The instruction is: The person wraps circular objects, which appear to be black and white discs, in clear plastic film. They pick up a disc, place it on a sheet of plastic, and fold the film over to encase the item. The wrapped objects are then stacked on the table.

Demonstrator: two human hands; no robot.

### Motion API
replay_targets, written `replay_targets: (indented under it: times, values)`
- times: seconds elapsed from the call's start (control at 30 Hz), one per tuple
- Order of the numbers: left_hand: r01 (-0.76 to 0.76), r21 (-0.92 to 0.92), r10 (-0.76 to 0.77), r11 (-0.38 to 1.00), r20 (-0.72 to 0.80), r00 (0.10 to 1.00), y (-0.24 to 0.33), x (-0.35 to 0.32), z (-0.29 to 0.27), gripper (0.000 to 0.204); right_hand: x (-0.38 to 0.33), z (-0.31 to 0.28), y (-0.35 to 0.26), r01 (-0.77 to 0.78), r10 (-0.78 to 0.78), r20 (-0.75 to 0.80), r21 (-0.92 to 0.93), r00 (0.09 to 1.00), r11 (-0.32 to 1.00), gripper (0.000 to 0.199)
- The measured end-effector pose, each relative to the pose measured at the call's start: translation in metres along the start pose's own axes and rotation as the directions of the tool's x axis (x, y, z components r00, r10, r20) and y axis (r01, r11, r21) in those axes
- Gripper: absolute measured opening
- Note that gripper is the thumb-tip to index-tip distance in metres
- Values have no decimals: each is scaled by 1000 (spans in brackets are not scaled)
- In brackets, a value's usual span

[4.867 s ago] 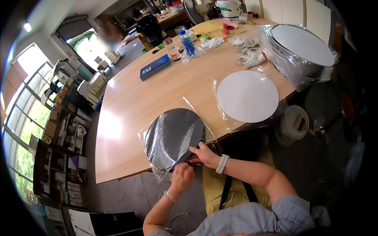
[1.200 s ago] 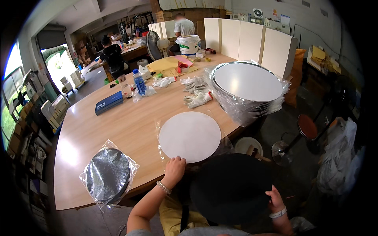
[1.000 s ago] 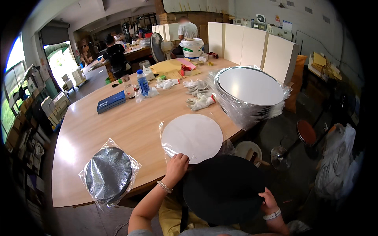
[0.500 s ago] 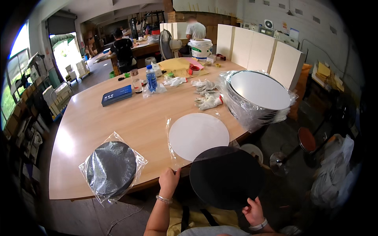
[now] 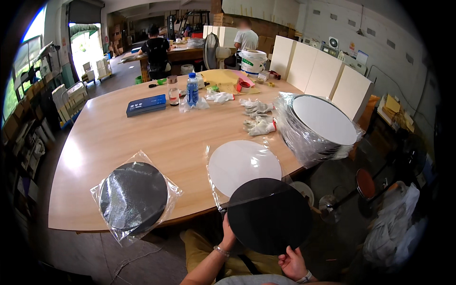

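A large rounded wooden table (image 5: 156, 137) fills the middle of a workshop, and the rest is placed from it. Just off its near edge, over the person's lap, a bare black disc (image 5: 270, 216) is held up by both hands: the left hand (image 5: 228, 232) grips its left rim and the right hand (image 5: 292, 262) pinches its lower rim. On the table just beyond the disc lies a white disc in a clear bag (image 5: 244, 164); toward the near left corner lies a black disc in a clear bag (image 5: 134, 195). At the right edge sits a wrapped stack of round panels (image 5: 323, 124). Farther across are work gloves (image 5: 259, 124), a water bottle (image 5: 192, 89) and a blue box (image 5: 146, 104). Beyond the far end, two people stand at another bench.
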State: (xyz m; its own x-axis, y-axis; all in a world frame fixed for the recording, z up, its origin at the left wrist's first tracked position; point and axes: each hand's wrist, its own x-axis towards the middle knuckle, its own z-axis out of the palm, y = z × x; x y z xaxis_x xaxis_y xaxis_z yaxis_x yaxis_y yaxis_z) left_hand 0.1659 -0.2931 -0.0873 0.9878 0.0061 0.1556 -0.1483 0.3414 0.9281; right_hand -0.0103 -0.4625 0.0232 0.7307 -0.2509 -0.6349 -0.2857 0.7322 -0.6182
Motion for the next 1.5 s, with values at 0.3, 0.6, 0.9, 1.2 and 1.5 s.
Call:
replay_targets:
  times: [0.3,0.6,0.9,1.2,1.5]
  values:
    - [37,90,-42,995,51,998,-16,-11,-9,34,57,47,18,-59,48,103,110,994,992,20]
    - [331,-97,-320,939,109,941,-5,-8,-12,23,153,129,2,-84,111,557,-75,823,994,27]
    - [351,-59,-343,935,115,932,-3,-10,-17,22,168,128,-14,-187,291,611,-230,736,955,30]
    - [-376,674,345,636,187,920,58,-17,-76,66,147,38,-106,762,-497,609,-620,619,188,33]
    - [-815,570,192,107,792,579,103,42,-71,22,220,7,-173,818,-340,936,-268,94,-510,17]
